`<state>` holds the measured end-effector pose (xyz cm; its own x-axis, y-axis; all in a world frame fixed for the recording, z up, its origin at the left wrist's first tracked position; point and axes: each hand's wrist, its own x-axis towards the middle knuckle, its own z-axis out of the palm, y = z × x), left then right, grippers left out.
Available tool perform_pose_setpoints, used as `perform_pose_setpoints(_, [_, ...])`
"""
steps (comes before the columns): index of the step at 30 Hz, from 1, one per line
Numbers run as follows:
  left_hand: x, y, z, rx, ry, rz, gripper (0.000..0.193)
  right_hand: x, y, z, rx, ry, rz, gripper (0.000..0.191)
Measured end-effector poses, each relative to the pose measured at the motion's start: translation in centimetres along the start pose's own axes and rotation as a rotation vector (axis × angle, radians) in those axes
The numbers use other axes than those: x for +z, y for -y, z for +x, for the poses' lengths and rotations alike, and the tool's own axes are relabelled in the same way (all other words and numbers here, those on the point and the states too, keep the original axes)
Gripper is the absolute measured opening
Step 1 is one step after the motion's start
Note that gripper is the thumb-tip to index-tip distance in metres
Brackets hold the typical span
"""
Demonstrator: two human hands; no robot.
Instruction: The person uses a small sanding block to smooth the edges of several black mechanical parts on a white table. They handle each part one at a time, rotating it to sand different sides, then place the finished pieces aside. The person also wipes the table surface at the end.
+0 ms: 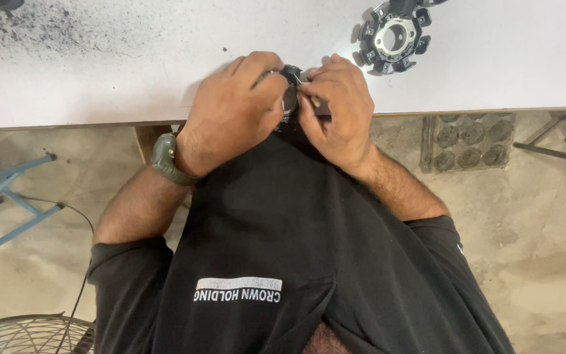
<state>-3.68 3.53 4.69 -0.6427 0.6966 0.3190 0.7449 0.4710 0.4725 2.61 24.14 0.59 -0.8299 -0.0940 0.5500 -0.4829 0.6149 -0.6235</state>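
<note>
Seen from above, the left hand [234, 108] and right hand [337, 105] meet at the edge of a white surface [132, 72], fingers clamped together on a small dark round part [290, 88]. A black toothed ring [393, 37] lies well apart on the surface.

Matt white tabletop [132, 72], glossy black plastic ring [393, 36] with shiny metal core.

Bare white table [132, 72] lies left of the hands; a black stator ring [393, 36] blocks the right.
</note>
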Motion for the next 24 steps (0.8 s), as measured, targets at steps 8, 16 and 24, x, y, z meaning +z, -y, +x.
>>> perform_pose_setpoints(8, [0.4,0.4,-0.9,-0.086,-0.119,-0.129,0.017,-0.2,-0.2,-0.9,-0.108,0.038,0.007,0.028])
perform_pose_setpoints(16, [0.7,0.7,-1.3,-0.069,-0.107,-0.098,0.017,0.2,-0.2,-0.6,-0.075,0.059,-0.032,0.028])
perform_pose_setpoints(24, [1.4,1.3,-2.4,-0.044,-0.096,-0.025,0.018,0.3,-0.1,-0.8,-0.135,0.089,0.006,0.03])
